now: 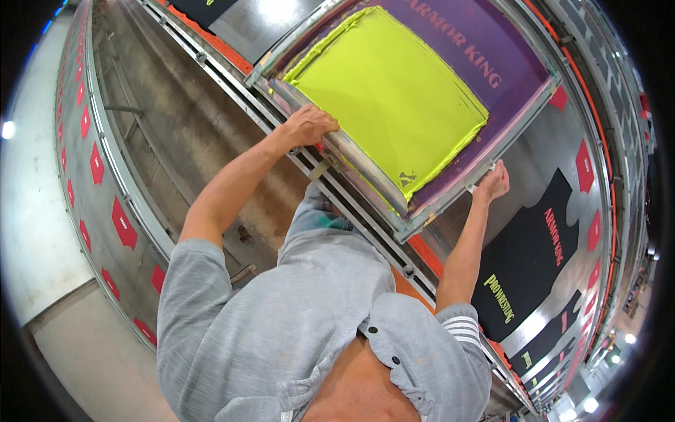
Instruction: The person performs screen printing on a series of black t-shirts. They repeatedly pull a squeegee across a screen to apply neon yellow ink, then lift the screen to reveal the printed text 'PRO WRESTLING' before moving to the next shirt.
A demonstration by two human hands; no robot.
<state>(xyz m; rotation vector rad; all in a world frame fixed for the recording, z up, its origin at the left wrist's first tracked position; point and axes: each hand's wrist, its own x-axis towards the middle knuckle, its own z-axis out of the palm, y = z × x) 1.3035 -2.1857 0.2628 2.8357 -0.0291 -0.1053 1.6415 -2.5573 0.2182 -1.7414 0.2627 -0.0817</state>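
Observation:
A screen printing frame [472, 174] lies tilted across the work table in front of me. Its mesh [450, 49] is purple, and a broad layer of bright yellow-green ink [394, 98] covers much of it. Along the near side of the ink lies a long squeegee [373, 169]. My left hand [309, 126] is closed over the upper left part of that squeegee. At the frame's right side, my right hand [494, 181] grips the edge with curled fingers. Whatever lies under the frame is hidden by the ink and mesh.
Black printed fabric pieces [527, 253] lie on the long grey table [450, 218] to the right. An orange strip [425, 254] and a metal rail [232, 95] run along its near edge. Behind me on the left stands another long table [105, 204] with red pieces.

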